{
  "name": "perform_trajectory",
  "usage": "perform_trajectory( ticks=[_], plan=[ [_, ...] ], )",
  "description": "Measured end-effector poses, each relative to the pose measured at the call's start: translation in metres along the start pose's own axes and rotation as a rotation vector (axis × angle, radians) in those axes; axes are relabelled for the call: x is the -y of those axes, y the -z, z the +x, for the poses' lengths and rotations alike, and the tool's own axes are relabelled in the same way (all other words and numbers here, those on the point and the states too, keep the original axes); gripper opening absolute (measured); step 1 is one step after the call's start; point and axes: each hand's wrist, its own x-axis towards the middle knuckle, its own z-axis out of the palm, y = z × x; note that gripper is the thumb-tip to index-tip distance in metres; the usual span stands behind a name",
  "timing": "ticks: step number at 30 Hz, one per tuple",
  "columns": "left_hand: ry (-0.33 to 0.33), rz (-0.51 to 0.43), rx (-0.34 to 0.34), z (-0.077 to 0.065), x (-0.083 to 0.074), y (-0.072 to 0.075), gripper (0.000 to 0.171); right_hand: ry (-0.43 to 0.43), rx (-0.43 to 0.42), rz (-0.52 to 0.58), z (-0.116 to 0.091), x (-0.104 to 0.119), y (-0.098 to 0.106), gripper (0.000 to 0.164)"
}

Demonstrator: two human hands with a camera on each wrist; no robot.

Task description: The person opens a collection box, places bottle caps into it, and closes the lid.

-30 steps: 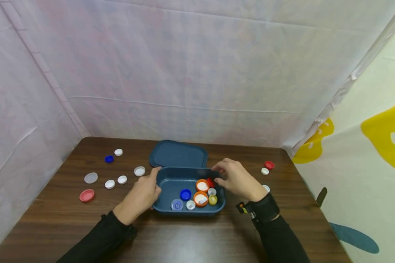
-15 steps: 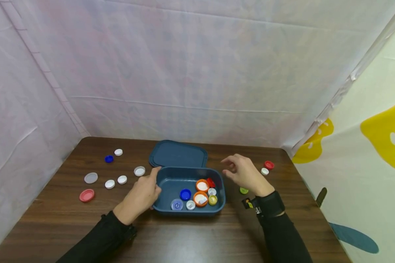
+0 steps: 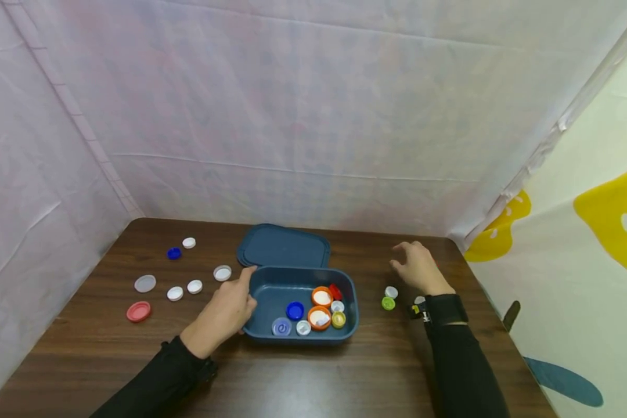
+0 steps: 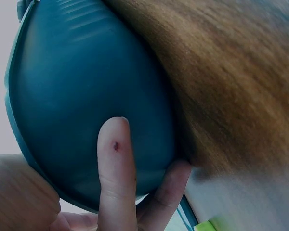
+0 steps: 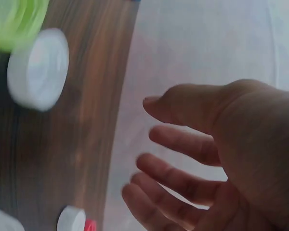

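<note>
The left hand's (image 3: 223, 311) fingers clamp the dark-blue rectangular plastic box (image 3: 274, 295) on the brown wood-grain surface (image 3: 313, 377); the empty right hand (image 3: 420, 270), fingers apart, could by sweeping low knock the round lime-green plastic cap (image 3: 388, 303).

- Head: from above, facing forward and down over the tabletop (image 3: 303, 374).
- Left wrist: close up on the box (image 4: 82, 91), upper left.
- Right wrist: near; green cap (image 5: 14, 21), upper left, shared with head.
</note>
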Motion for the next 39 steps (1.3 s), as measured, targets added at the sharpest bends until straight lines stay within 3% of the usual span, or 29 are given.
perform_trajectory(
  ticks=[9,18,24,26,35,39],
  plan=[
    [0.02,-0.005,0.009,0.0,0.0,0.0,0.075,-0.246,0.059,-0.046,0.014,-0.032,0.01,0.068],
    [0.016,-0.013,0.006,-0.001,0.002,-0.002,0.074,-0.272,0.137,-0.087,0.021,-0.046,0.003,0.067],
    [0.0,-0.014,0.004,-0.002,0.0,-0.001,0.074,-0.102,0.039,-0.127,0.079,-0.172,-0.063,0.046],
    [0.006,-0.012,0.008,-0.001,0.0,-0.001,0.074,-0.078,0.015,-0.12,0.09,-0.192,-0.076,0.038],
    [0.026,0.001,0.014,-0.001,0.0,0.0,0.074,-0.047,0.03,-0.06,0.091,-0.169,-0.082,0.028],
    [0.018,-0.01,0.015,-0.001,0.0,0.0,0.074,-0.04,0.036,-0.04,0.068,-0.121,-0.061,0.029]
  ],
)
